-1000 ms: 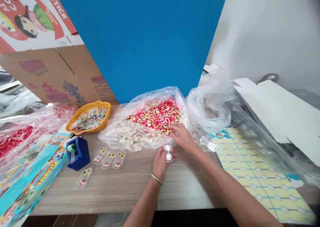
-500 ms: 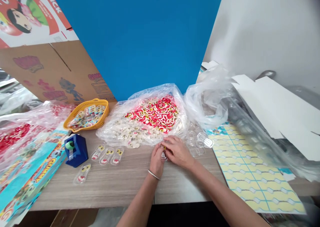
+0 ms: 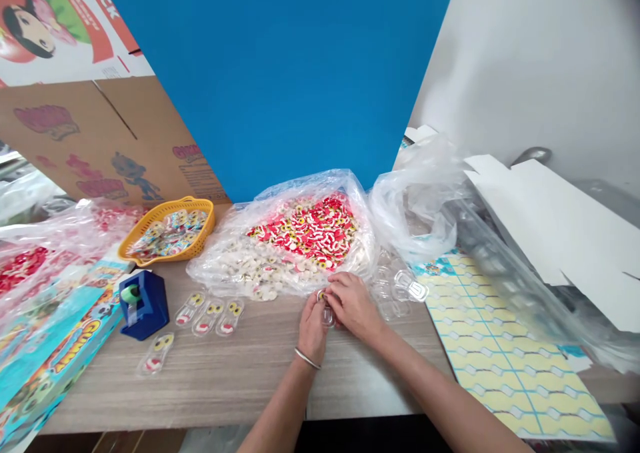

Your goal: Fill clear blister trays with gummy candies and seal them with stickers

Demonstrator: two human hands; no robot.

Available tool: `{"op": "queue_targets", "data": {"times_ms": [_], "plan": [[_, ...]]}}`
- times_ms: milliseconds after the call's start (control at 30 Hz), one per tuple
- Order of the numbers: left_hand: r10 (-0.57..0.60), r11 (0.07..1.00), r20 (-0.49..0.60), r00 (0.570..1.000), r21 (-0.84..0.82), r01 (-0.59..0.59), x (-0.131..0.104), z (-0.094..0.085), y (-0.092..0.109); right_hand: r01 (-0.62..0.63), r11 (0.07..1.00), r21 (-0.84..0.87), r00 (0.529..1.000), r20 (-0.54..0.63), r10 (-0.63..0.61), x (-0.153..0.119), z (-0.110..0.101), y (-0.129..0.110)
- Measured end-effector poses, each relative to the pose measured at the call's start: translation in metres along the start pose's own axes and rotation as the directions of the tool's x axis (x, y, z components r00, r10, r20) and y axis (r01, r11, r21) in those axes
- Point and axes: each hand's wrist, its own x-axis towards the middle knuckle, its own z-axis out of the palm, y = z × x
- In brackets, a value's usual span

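My left hand (image 3: pixel 313 332), with a bracelet at the wrist, grips a small clear plastic blister shell (image 3: pixel 328 317) above the wooden table. My right hand (image 3: pixel 354 308) meets it from the right, fingertips pinched on a small yellow eye-shaped piece (image 3: pixel 321 296) at the shell's upper end. The fingers partly hide both shell and piece. Just behind lies an open clear bag (image 3: pixel 363 243) heaped with red-and-white mouth-shaped pieces (image 3: pixel 320 226) and eye pieces. To the left sit several filled shells (image 3: pixel 230 318), each with yellow eyes and a red mouth.
Stacked clear shells (image 3: pixel 395 286) lie right of my hands, beside a yellow printed card sheet (image 3: pixel 493 346). Leftward are a blue tape dispenser (image 3: pixel 155 306), a yellow basket (image 3: pixel 204 240) of packed pieces and a printed box (image 3: pixel 75 346). A blue panel (image 3: pixel 290 80) stands behind.
The view has shifted slightly, so the table things appear a little further left and lower. Both hands stay together at the shell, with the eye piece a little more visible between the fingers.
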Motion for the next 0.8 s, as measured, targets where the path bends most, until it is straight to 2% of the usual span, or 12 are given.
{"op": "queue_targets", "data": {"times_ms": [133, 200, 300, 400, 500, 633, 700, 800], "plan": [[-0.009, 1.0, 0.044, 0.999, 0.024, 0.008, 0.0, 0.0, 0.0, -0.098, 0.987, -0.124, 0.993, -0.079, 0.089, 0.027, -0.005, 0.002], [-0.012, 0.999, 0.061, 0.998, 0.035, 0.01, 0.0, 0.0, 0.001, -0.145, 0.965, -0.22, 0.989, -0.02, 0.144, 0.048, -0.004, 0.008], [-0.01, 0.998, 0.062, 0.998, 0.067, 0.006, 0.001, 0.001, 0.001, -0.133, 0.944, -0.3, 0.983, 0.078, 0.164, 0.073, 0.004, 0.017], [-0.005, 0.996, 0.056, 0.998, 0.093, -0.001, 0.001, 0.002, 0.001, -0.125, 0.948, -0.292, 0.985, 0.081, 0.154, 0.082, 0.014, 0.023], [-0.009, 0.996, 0.057, 0.998, 0.085, 0.004, 0.001, 0.001, 0.001, -0.14, 0.955, -0.26, 0.986, 0.057, 0.16, 0.08, 0.015, 0.026], [-0.008, 0.998, 0.06, 0.998, 0.06, 0.004, 0.0, 0.0, 0.001, -0.177, 0.964, -0.198, 0.984, -0.022, 0.176, 0.067, 0.002, 0.023], [-0.003, 0.999, 0.066, 0.998, 0.05, 0.0, 0.0, 0.0, 0.0, -0.175, 0.981, -0.082, 0.984, -0.055, 0.171, 0.053, -0.006, 0.018], [0.012, 0.999, 0.078, 0.997, 0.037, -0.015, 0.003, -0.002, -0.003, -0.158, 0.966, 0.204, 0.986, -0.027, 0.167, 0.028, -0.01, 0.011]]}}
